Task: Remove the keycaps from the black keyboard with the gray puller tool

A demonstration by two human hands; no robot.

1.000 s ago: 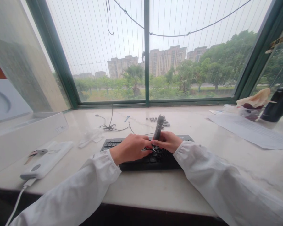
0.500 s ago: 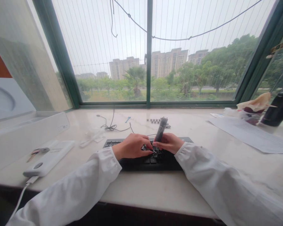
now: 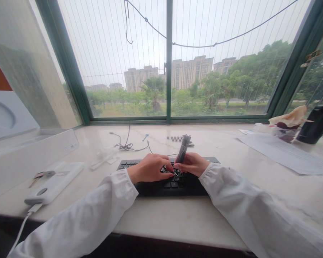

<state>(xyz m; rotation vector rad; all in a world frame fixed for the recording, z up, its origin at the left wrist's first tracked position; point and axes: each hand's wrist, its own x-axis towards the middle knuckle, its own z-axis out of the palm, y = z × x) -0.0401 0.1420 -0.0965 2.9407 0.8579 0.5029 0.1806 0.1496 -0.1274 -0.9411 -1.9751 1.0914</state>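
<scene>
A black keyboard (image 3: pixel 172 190) lies under both hands, with several keycaps off its middle and right part. My right hand (image 3: pixel 195 163) is wrapped round a dark grey stick-like tool (image 3: pixel 183 147), frayed at its upper end and tilted over the keys. Thin pale wire shows near the tool's lower end, and I cannot tell what it belongs to. My left hand (image 3: pixel 150 167) rests on the keyboard, thumb and forefinger bent toward each other near that wire. What sits between those fingertips is too small to make out.
Loose keycaps (image 3: pixel 174 138) stand in rows behind the keyboard. A dark cable (image 3: pixel 126 146) and a small blue strip (image 3: pixel 145 137) lie left of them. On the left are a white power bank (image 3: pixel 56 182), keys (image 3: pixel 40 175) and a white box (image 3: pixel 54 143); at right, paper (image 3: pixel 280 150) and a black bottle (image 3: pixel 319 125).
The view has shifted very slightly. Both hands, the grey tool and the keyboard stay in nearly the same places.
</scene>
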